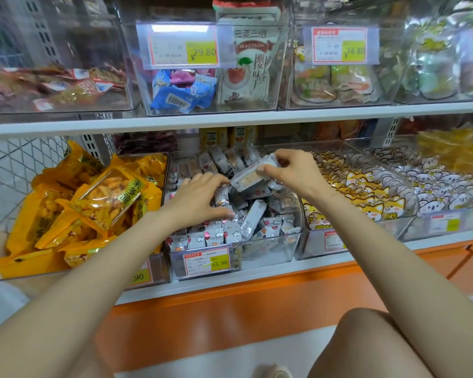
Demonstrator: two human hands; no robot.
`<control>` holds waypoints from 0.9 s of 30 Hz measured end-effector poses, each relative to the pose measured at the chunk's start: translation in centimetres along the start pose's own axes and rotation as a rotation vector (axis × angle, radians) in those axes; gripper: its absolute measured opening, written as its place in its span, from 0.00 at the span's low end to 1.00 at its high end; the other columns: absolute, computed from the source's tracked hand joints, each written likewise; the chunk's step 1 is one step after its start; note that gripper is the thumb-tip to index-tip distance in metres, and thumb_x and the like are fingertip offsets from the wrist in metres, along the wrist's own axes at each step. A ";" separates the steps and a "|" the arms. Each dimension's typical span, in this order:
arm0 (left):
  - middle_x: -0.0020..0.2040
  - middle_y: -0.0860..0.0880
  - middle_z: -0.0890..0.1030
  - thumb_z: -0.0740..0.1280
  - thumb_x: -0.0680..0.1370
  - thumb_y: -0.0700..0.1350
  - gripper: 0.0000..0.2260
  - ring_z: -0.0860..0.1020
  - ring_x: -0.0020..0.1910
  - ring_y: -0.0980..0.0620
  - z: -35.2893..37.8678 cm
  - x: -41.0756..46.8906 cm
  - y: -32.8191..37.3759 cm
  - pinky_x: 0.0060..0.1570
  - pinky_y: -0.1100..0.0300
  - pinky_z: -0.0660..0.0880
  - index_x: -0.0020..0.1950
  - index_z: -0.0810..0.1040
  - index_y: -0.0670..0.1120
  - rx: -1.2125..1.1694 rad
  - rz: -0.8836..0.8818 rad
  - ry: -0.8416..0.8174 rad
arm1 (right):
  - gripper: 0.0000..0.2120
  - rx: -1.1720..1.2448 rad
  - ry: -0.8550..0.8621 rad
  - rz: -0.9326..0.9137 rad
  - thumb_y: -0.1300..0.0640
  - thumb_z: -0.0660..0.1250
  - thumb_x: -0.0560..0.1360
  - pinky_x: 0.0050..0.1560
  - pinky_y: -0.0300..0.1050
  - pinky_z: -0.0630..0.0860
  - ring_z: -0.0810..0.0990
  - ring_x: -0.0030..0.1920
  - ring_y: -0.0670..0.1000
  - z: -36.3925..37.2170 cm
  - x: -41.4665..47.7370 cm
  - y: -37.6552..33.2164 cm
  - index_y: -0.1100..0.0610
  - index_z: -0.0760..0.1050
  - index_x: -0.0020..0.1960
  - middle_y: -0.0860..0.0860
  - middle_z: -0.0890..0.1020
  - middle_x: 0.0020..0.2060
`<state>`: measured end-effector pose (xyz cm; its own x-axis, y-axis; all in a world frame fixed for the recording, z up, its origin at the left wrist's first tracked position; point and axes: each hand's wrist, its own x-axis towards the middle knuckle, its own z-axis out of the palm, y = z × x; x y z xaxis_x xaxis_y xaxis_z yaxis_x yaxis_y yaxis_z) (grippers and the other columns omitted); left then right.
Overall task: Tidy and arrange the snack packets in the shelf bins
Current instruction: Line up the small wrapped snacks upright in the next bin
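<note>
A clear plastic bin (271,249) on the lower shelf holds several small white and grey snack packets (254,219), some standing in a row at the back, most lying in a loose heap. My right hand (290,170) holds one such packet (250,178) above the heap, fingers and thumb curled round its right end. My left hand (200,197) reaches into the same bin, its fingers spread and resting on the packets, fingertips close to the held packet's left end.
Left of it a bin of large yellow snack bags (93,203); right of it bins of cartoon fox packets (366,192) and koala packets (443,186). Clear bins with price tags fill the upper shelf (230,120). An orange base panel (257,304) runs below; my knee is at bottom right.
</note>
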<state>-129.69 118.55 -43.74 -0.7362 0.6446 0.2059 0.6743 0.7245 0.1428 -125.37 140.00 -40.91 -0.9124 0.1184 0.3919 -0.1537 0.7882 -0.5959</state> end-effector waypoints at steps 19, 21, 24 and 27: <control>0.50 0.42 0.79 0.66 0.75 0.58 0.20 0.77 0.48 0.42 -3.1 -3.3 -2.9 0.35 0.57 0.66 0.59 0.70 0.46 0.372 -0.324 0.349 | 0.20 -0.682 -0.527 -0.289 0.49 0.71 0.71 0.57 0.48 0.57 0.63 0.64 0.51 2.7 0.8 0.1 0.44 0.76 0.62 0.46 0.74 0.61; 0.51 0.45 0.79 0.64 0.75 0.59 0.18 0.76 0.50 0.43 -2.9 -3.3 -3.3 0.37 0.56 0.69 0.57 0.72 0.48 0.340 -0.291 0.326 | 0.21 -0.763 -0.537 -0.322 0.47 0.70 0.72 0.59 0.49 0.57 0.62 0.65 0.52 3.2 1.0 -0.1 0.45 0.74 0.64 0.47 0.73 0.61; 0.53 0.47 0.78 0.62 0.76 0.60 0.16 0.74 0.55 0.44 -2.6 -3.0 -3.3 0.49 0.52 0.70 0.55 0.75 0.49 0.301 -0.279 0.298 | 0.21 -0.624 -0.420 -0.261 0.44 0.68 0.72 0.59 0.48 0.59 0.65 0.64 0.52 4.0 1.0 -0.3 0.47 0.73 0.64 0.48 0.77 0.57; 0.56 0.47 0.75 0.63 0.76 0.57 0.16 0.70 0.59 0.46 -2.6 -2.7 -2.7 0.55 0.52 0.64 0.58 0.75 0.49 0.265 -0.204 0.320 | 0.20 -0.372 -0.334 -0.157 0.42 0.67 0.73 0.59 0.48 0.60 0.71 0.60 0.52 4.3 1.1 -0.4 0.47 0.74 0.62 0.46 0.80 0.47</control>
<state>-129.36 114.24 -42.13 -0.7694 0.4052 0.4938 0.4494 0.8928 -0.0324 -127.94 137.24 -43.25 -0.9697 -0.1698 0.1757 -0.2087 0.9495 -0.2343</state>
